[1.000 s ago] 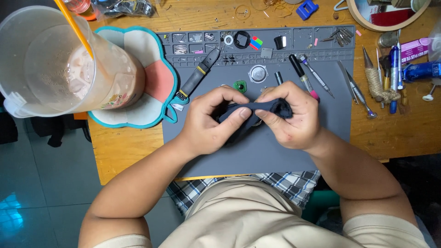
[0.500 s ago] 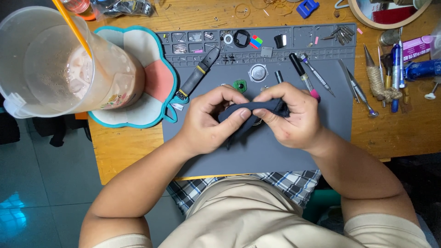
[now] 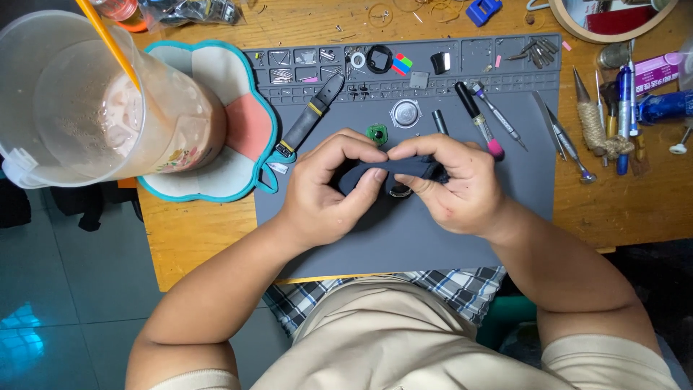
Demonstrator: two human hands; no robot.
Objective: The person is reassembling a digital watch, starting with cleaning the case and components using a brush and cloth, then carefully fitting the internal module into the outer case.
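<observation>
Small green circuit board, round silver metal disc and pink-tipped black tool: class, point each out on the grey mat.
small green circuit board (image 3: 376, 133), head view, its centre.
round silver metal disc (image 3: 406, 113), head view, its middle.
pink-tipped black tool (image 3: 476, 117), head view, mid-shaft.

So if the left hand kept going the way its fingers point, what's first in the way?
The left hand, gripping the dark strap-like piece, points across the mat toward the right hand. Their fingertips already meet above the piece, so the right hand comes first, as far as this view shows.
</observation>
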